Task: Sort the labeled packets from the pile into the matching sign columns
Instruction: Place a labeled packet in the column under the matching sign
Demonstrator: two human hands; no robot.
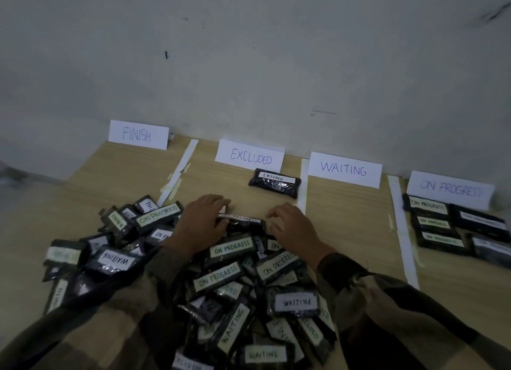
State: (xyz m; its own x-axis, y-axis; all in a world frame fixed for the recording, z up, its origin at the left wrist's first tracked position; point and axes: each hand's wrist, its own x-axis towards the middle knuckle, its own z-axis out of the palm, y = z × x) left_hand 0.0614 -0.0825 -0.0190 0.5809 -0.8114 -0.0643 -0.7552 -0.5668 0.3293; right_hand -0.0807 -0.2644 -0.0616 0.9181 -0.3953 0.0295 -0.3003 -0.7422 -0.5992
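Left hand (pixel 201 220) grasps the black plastic packet (pixel 243 222), its white label blurred, at the pile's (pixel 229 275) far edge. Right hand (pixel 293 228) is curled beside it; grip cannot be told.

Black packets (pixel 273 187), white or pale-green labels (pixel 297 302); white signs (pixel 250 155) lettered blue; wood-grain table (pixel 351 231); grey wall (pixel 249 51)

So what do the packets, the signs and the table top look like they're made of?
Packets: probably thin plastic film, dark and glossy; it crinkles and catches glints.
Signs: white paper or card, matte, with handwritten ink.
Table top: wood or wood-look laminate, with pale grain lines and a low sheen.
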